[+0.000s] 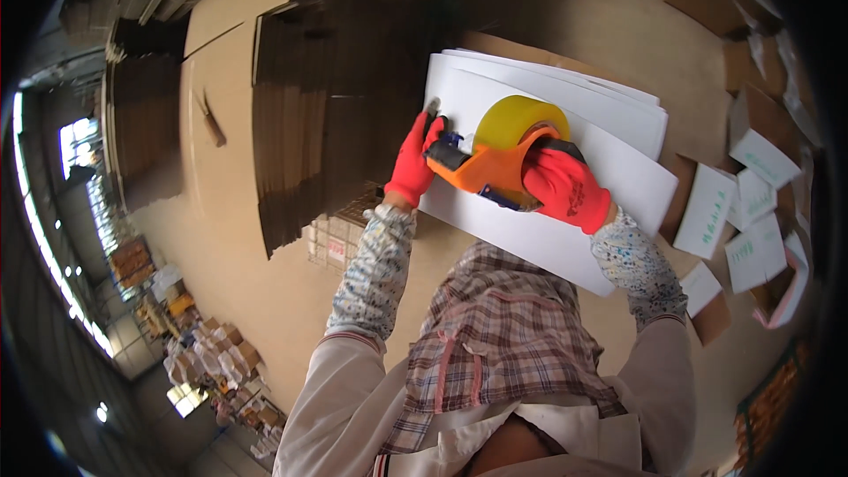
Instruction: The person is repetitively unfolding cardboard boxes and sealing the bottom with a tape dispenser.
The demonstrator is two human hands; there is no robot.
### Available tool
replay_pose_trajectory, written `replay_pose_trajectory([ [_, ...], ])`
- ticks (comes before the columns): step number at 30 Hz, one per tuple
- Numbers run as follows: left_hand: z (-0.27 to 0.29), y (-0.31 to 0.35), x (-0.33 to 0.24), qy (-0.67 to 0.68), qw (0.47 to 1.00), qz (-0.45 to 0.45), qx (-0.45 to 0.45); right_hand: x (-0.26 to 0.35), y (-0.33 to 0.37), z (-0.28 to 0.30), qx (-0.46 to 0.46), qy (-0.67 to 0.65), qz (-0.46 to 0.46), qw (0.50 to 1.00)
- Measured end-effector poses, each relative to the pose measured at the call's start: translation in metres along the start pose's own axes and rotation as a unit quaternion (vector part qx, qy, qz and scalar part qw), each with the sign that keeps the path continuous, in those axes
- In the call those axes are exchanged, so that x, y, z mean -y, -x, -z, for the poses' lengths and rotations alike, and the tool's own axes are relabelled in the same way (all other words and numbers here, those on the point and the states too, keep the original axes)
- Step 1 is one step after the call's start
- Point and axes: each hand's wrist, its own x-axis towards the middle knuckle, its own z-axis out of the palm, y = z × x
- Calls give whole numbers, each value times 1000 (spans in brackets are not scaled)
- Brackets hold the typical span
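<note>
My right hand [570, 190], in a red glove, is wrapped round an orange tape dispenser [496, 170]. A large yellow roll of tape [512, 122] sits in it, and its dark front end points left. My left hand [415, 159], also red-gloved with dark fingertips, is closed beside that front end, at the left edge of the white sheets [609, 181]. What lies between its fingers is hidden. The sheets are large and flat, several in a loosely fanned stack under the dispenser. Brown cardboard [530, 49] shows behind their far edge.
Tall stacks of flat cardboard [291, 124] stand to the left. At the right are open cartons [760, 115] and several white cards with green handwriting [707, 212]. Wrapped parcels [212, 353] are piled at the far lower left. A pale block-like stack [334, 243] stands behind my left forearm.
</note>
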Motion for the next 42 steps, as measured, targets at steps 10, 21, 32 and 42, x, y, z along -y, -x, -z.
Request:
replay_pose_trajectory([
  [10, 19, 39, -129, -264, 880, -223, 325, -4, 8, -15, 51, -105, 17, 993],
  [21, 91, 16, -76, -12, 899, -199, -390, -4, -20, 69, 309, -363, -277, 834],
  [32, 75, 77, -7, -38, 988, 17, -146, -28, 6, 60, 349, -381, -389, 763],
  [42, 5, 71, 12, -493, 838, -233, -3, -41, 33, 47, 290, -446, -406, 743],
])
